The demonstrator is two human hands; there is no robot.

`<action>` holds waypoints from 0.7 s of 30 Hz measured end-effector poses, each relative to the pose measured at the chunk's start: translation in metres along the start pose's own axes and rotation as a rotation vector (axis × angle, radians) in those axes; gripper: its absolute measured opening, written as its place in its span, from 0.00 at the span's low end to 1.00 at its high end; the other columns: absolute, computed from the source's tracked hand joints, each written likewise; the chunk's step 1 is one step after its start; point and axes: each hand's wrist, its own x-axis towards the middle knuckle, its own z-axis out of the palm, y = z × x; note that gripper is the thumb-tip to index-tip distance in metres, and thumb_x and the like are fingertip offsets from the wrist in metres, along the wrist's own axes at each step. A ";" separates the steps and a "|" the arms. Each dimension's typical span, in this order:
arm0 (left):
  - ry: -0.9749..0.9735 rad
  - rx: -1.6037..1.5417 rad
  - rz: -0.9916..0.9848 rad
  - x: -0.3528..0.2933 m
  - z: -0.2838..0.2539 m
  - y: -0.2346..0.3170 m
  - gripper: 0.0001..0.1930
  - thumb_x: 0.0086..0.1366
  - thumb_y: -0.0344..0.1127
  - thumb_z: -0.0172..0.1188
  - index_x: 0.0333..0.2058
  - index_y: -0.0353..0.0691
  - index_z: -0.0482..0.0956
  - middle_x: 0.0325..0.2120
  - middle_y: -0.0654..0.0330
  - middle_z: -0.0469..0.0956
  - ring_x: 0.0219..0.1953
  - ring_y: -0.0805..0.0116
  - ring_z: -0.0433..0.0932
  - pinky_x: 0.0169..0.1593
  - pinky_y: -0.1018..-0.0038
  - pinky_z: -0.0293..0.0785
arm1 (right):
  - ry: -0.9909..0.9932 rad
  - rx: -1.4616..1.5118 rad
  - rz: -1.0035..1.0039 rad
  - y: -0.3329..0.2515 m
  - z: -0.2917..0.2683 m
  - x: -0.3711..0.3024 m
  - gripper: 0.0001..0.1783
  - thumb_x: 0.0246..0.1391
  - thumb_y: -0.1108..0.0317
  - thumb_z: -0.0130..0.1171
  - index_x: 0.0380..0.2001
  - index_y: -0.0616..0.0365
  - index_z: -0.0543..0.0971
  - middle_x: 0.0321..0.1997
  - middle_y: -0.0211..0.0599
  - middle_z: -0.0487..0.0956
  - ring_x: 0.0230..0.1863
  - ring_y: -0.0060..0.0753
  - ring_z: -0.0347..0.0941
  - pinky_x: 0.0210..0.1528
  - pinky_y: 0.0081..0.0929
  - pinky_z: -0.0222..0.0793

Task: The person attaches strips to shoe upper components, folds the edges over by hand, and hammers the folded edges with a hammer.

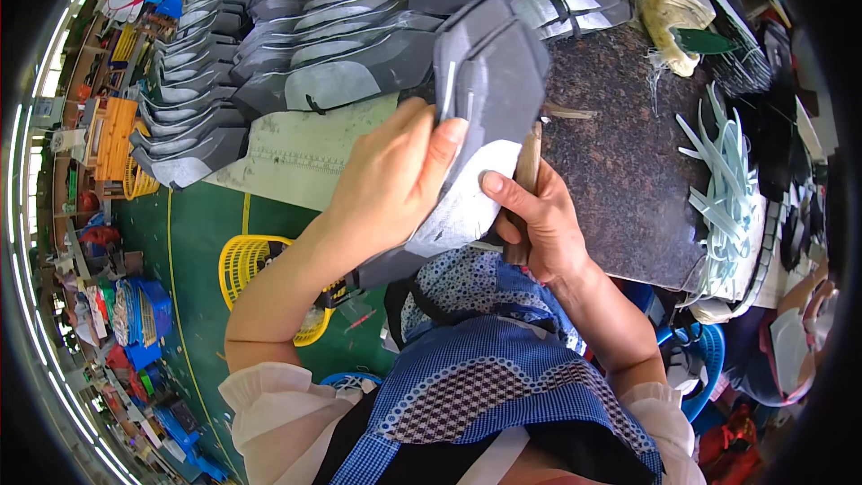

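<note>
A dark grey shoe upper (503, 63) with a pale grey patch hangs tilted over the table's front edge, between both hands. My left hand (395, 171) is closed on its left edge, with the thumb lying along the dark surface. My right hand (543, 220) presses its thumb to the pale patch on the other side. Its fingers wrap round a wooden handle (530, 157); I cannot make out the working end of that tool. The lower end of the upper passes behind my left forearm.
Rows of overlapping shoe uppers (359, 45) cover the table's far left. More lie behind the dark stone slab (620, 162). Pale strips (727, 189) hang at the right, near a blue basket (709, 368). A yellow basket (238, 269) stands on the green floor at left.
</note>
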 end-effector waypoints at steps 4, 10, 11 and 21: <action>0.146 0.102 -0.043 0.008 0.000 -0.036 0.23 0.77 0.47 0.46 0.28 0.33 0.70 0.24 0.41 0.71 0.29 0.37 0.75 0.33 0.50 0.68 | 0.042 0.025 -0.070 0.006 0.002 -0.006 0.18 0.55 0.59 0.73 0.35 0.60 0.76 0.16 0.26 0.72 0.08 0.14 0.61 0.07 0.16 0.53; 0.299 0.153 -0.436 0.060 -0.090 -0.171 0.27 0.74 0.57 0.51 0.34 0.32 0.76 0.24 0.48 0.76 0.28 0.55 0.76 0.34 0.59 0.72 | 0.095 -0.071 -0.002 -0.001 -0.022 -0.033 0.18 0.57 0.59 0.70 0.32 0.67 0.80 0.11 0.28 0.70 0.07 0.17 0.62 0.07 0.17 0.57; 0.296 0.154 -0.438 0.066 -0.089 -0.176 0.27 0.74 0.57 0.51 0.34 0.32 0.76 0.24 0.48 0.76 0.28 0.55 0.76 0.34 0.59 0.72 | 0.124 -0.068 -0.037 -0.001 -0.026 -0.035 0.18 0.57 0.60 0.70 0.35 0.68 0.79 0.11 0.29 0.71 0.07 0.17 0.63 0.08 0.17 0.58; -0.110 -0.016 0.320 0.021 0.003 0.020 0.23 0.58 0.48 0.72 0.43 0.38 0.79 0.38 0.52 0.80 0.41 0.53 0.80 0.45 0.65 0.75 | 0.139 0.013 -0.294 0.005 -0.040 -0.049 0.22 0.52 0.62 0.73 0.41 0.68 0.77 0.22 0.30 0.77 0.13 0.15 0.64 0.15 0.17 0.58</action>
